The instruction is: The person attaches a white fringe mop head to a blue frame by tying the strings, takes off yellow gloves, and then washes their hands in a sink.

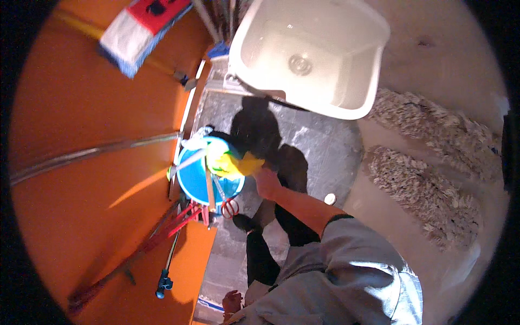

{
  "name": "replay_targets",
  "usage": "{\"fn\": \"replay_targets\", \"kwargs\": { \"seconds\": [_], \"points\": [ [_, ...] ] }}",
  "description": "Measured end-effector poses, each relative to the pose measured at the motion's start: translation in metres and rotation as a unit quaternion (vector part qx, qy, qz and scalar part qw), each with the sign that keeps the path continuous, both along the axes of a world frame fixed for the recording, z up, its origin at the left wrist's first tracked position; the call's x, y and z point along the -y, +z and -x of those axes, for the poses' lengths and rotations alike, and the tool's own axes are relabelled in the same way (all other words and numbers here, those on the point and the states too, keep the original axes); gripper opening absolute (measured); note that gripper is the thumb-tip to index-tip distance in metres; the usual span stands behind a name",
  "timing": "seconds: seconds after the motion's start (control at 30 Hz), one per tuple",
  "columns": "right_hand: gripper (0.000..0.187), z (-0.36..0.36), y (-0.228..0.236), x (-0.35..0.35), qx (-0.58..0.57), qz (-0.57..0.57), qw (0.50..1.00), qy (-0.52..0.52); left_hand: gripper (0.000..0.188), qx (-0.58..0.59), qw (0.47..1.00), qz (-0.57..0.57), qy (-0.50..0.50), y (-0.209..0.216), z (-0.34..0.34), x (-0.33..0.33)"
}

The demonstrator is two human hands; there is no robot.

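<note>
The round blue plastic bucket [208, 181] stood on the grey floor [319, 146] at nine o'clock of the right hand [266, 180], which was clamped on a yellow cloth [236, 163] over its rim. The left hand [232, 301], low at six o'clock, could not be judged open or closed. Drips could have been shed onto the floor, or the bucket tipped by a snagged cloth.

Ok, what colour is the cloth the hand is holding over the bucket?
Yellow cloth, over the blue bucket; the head view shows it best.

The yellow cloth [238, 164] covers part of the blue bucket [197, 181]; the right hand [266, 180]'s fingers hide behind it. The left hand [233, 301] is partly cut off.
</note>
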State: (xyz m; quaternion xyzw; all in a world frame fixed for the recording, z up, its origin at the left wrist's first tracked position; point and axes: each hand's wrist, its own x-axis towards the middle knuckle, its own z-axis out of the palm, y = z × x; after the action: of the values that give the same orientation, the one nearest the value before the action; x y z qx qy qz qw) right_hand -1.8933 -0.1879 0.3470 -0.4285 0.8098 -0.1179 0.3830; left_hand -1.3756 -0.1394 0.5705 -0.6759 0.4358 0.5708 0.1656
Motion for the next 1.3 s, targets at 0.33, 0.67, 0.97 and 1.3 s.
{"fn": "replay_targets", "kwargs": {
  "seconds": [0.33, 0.67, 0.97, 1.3],
  "points": [
    [0.039, 0.233, 0.253, -0.081, -0.167, 0.193, 0.953, -0.166, 0.028, -0.217, 0.939, 0.197, -0.183, -0.037, 0.323, 0.171],
    [0.047, 0.346, 0.246, -0.089, -0.111, -0.326, 0.938, 0.030, 0.051, -0.211, 0.830, 0.371, -0.359, 0.000, 0.672, 0.290],
    [0.039, 0.474, 0.132, 0.009, -0.196, -0.134, 0.971, 0.002, 0.084, 0.003, 0.832, 0.366, -0.416, -0.067, 0.807, 0.343],
    [0.032, 0.505, -0.057, 0.029, -0.136, -0.209, 0.964, -0.092, 0.059, 0.011, 0.831, 0.439, -0.341, -0.089, 0.835, 0.329]
  ]
}}
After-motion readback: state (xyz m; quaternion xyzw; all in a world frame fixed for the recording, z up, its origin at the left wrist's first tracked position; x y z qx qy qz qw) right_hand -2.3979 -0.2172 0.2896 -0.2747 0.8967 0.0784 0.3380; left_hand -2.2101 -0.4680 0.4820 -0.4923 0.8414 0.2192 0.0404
